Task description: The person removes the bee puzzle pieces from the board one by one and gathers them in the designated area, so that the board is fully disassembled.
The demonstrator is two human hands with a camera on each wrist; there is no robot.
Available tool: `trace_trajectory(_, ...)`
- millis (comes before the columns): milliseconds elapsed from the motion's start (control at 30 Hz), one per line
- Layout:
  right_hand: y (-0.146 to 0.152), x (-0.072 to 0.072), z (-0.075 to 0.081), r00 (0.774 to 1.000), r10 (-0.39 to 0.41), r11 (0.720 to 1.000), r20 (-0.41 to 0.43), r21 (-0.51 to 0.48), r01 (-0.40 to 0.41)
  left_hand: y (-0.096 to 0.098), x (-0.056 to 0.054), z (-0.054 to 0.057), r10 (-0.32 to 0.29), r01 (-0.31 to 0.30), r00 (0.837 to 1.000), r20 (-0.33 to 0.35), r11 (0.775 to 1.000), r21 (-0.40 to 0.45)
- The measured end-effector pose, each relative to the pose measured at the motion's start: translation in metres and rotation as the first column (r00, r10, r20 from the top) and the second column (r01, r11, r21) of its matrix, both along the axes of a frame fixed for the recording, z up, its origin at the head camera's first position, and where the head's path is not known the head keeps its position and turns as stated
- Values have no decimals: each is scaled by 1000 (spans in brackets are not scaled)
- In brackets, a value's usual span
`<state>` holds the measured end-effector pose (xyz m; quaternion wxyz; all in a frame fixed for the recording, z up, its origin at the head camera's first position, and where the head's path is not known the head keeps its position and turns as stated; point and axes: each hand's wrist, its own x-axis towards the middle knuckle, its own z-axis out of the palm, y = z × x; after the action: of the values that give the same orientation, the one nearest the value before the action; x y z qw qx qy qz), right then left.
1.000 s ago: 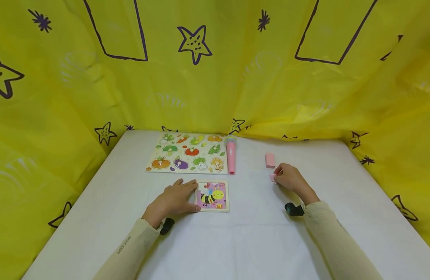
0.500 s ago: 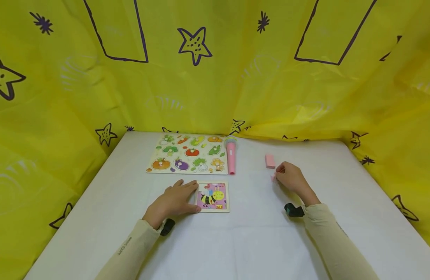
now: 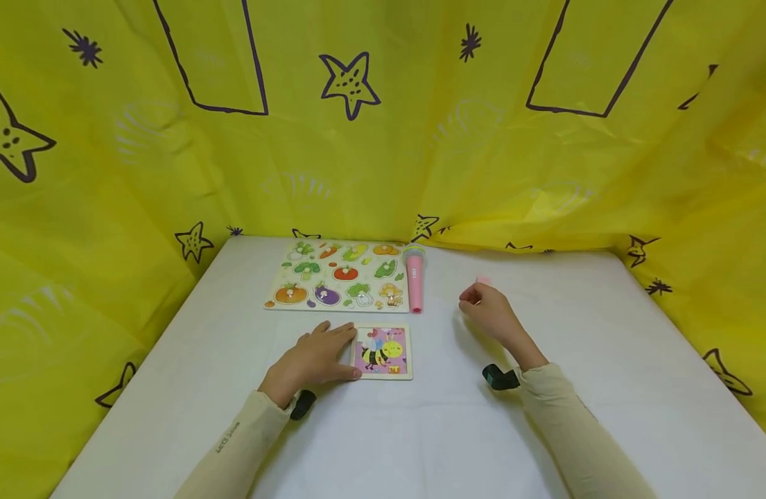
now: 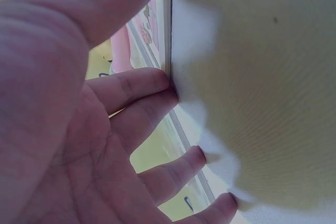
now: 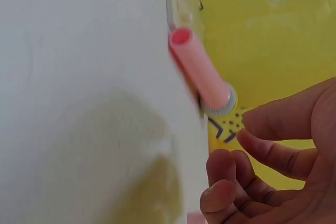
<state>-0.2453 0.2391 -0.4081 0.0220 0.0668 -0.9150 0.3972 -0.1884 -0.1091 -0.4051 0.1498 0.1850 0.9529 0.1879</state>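
In the head view a small square bee puzzle [image 3: 385, 352] with a pale wooden frame lies at the table's middle, a whitish patch at its upper left. My left hand [image 3: 314, 359] rests spread at its left side, thumb and index fingertip touching the frame; the left wrist view shows the fingers fairly straight. Right of the puzzle, my right hand [image 3: 491, 315] is above the table, thumb and index fingertips pinched together. The small pink puzzle piece it pinched a moment ago is hidden at the fingertips. A pink block [image 3: 484, 279] shows partly behind this hand.
A vegetable peg-puzzle board [image 3: 342, 276] lies farther back. Along its right edge is a pink toy microphone [image 3: 415, 281], seen also in the right wrist view with its hollow handle end towards me. A yellow curtain [image 3: 383, 152] closes off the table's back and sides.
My right hand has tilted up the small pink piece and moved left, now partly covering the pink block. The left hand stays at the bee puzzle. The head view has shifted slightly.
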Motion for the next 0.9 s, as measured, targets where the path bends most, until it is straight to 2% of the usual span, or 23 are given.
trace_trajectory(267, -31, -2, 2, 998, 51, 998, -41, -43, -53, 1, -2, -2, 3, -3, 1000, 1, 1000, 0)
trace_trajectory(533, -65, 5, -3, 992, 127, 990, -24, -51, -128, 1, 1, 0, 11, -11, 1000, 5, 1000, 3)
trace_trajectory(900, -101, 10, -4, 972, 235, 971, 4, -43, -235, 1, -1, -2, 17, -17, 1000, 7, 1000, -4)
